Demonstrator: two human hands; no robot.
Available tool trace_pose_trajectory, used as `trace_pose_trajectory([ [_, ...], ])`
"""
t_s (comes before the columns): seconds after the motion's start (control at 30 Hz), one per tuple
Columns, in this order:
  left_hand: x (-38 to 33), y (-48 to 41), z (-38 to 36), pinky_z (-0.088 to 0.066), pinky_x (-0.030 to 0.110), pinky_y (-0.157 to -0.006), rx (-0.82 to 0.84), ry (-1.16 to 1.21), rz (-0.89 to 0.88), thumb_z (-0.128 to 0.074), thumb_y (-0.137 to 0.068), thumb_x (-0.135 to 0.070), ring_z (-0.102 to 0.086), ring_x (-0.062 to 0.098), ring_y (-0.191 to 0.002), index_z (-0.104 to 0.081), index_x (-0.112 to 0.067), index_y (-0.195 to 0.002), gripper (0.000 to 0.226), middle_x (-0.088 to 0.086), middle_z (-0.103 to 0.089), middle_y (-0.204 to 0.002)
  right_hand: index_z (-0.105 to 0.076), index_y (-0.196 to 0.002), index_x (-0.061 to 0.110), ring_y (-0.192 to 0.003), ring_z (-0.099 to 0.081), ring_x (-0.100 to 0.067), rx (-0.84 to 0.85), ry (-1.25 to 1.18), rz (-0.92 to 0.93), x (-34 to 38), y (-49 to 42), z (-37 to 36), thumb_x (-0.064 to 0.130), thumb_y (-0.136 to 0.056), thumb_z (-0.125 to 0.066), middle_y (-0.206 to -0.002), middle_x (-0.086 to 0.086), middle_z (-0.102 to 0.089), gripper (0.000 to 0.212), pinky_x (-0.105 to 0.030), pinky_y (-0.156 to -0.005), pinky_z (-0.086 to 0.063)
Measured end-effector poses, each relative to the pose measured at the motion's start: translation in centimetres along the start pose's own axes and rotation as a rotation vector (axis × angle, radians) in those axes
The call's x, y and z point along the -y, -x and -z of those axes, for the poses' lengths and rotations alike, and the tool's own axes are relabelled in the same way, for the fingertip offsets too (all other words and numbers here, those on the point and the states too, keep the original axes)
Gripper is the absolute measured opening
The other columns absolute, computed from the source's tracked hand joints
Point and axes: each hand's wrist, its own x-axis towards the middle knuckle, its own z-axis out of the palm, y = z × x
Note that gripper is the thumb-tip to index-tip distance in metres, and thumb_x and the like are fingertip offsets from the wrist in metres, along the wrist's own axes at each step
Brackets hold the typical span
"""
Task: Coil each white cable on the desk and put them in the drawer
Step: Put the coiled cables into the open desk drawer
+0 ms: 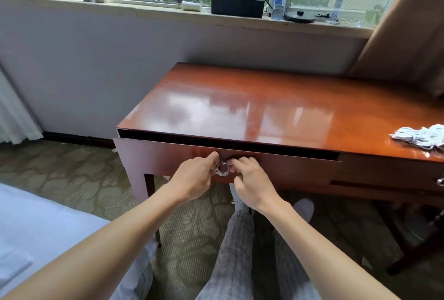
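The ring pull (223, 169) of the drawer (288, 169) is pinched from either side by the curled fingers of the left hand (192, 177) and the right hand (249, 179). The drawer is seen open only a crack. Farther off, at the right edge of the desk (264, 107), the white cables (420, 137) are seen in a loose heap. Coiling and stowing are therefore judged not yet begun.
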Motion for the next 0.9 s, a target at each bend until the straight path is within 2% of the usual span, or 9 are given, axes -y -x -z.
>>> trace_pose_trajectory([
  [0.43, -1.9, 6.2, 0.9, -0.053, 0.047, -0.074, -0.004, -0.051, -0.096, -0.050, -0.098, -0.028, -0.067, 0.029, -0.086, -0.037, -0.026, -0.102, 0.014, 0.000, -0.074, -0.097, -0.061, -0.131, 0.023, -0.113, -0.049, -0.012, 0.015, 0.024, 0.021, 2.9, 6.2, 0.5, 0.007, -0.092, -0.052, -0.120, 0.011, -0.062, 0.043, -0.040, -0.103, -0.047],
  [0.6, -2.8, 9.0, 1.2, -0.053, 0.045, -0.075, -0.004, -0.066, -0.111, -0.049, -0.098, -0.028, -0.068, 0.030, -0.088, -0.038, -0.025, -0.102, 0.012, 0.002, -0.074, -0.098, -0.063, -0.125, 0.023, -0.106, -0.048, -0.009, 0.029, 0.025, 0.030, 4.2, 8.5, 0.9, 0.009, -0.093, -0.051, -0.111, 0.014, -0.060, 0.037, -0.038, -0.100, -0.048],
  [0.7, -3.5, 10.5, 1.4, -0.052, 0.044, -0.075, -0.013, -0.096, -0.119, -0.048, -0.099, -0.029, -0.066, 0.032, -0.088, -0.040, -0.022, -0.102, 0.011, 0.002, -0.074, -0.097, -0.063, -0.127, 0.023, -0.107, -0.051, -0.009, 0.034, 0.049, 0.042, 4.9, 10.1, 1.1, 0.010, -0.094, -0.052, -0.114, 0.012, -0.061, 0.037, -0.037, -0.100, -0.049],
  [0.9, -4.7, 12.9, 2.1, -0.051, 0.041, -0.076, 0.057, -0.147, -0.078, -0.040, -0.101, -0.030, -0.065, 0.032, -0.090, -0.040, -0.024, -0.106, 0.009, 0.004, -0.071, -0.101, -0.062, -0.129, 0.023, -0.104, -0.053, -0.009, 0.063, 0.087, 0.041, 6.6, 12.6, 1.7, 0.011, -0.096, -0.049, -0.107, 0.016, -0.055, 0.038, -0.034, -0.094, -0.051],
])
